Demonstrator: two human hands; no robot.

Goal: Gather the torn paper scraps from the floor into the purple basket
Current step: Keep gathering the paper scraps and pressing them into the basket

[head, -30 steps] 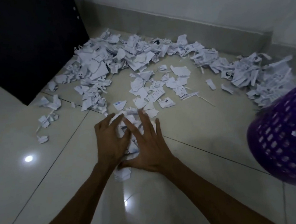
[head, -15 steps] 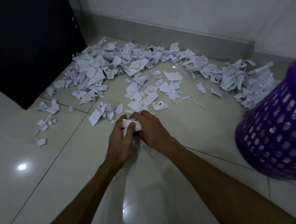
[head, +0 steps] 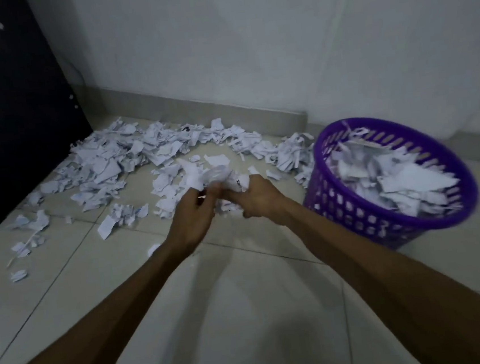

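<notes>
Both hands hold one bunch of white paper scraps (head: 217, 176) lifted above the tiled floor. My left hand (head: 190, 218) grips the bunch from the left and my right hand (head: 260, 199) grips it from the right, fingers curled round the paper. The purple basket (head: 351, 214), with a slotted wall, stands on the floor just right of my right hand and holds a heap of scraps. A wide spread of torn scraps (head: 106, 166) lies on the floor beyond my hands, along the wall.
A black cabinet (head: 9, 111) stands at the left, its corner reaching the scrap pile. A white wall with a grey skirting (head: 195, 109) closes the far side. A few stray scraps (head: 27, 230) lie at the left on the pale tiles.
The hands went from pressing scraps together on the floor to gripping a bunch and lifting it, moving right toward the basket. The view has swung up and right, showing the basket's inside.
</notes>
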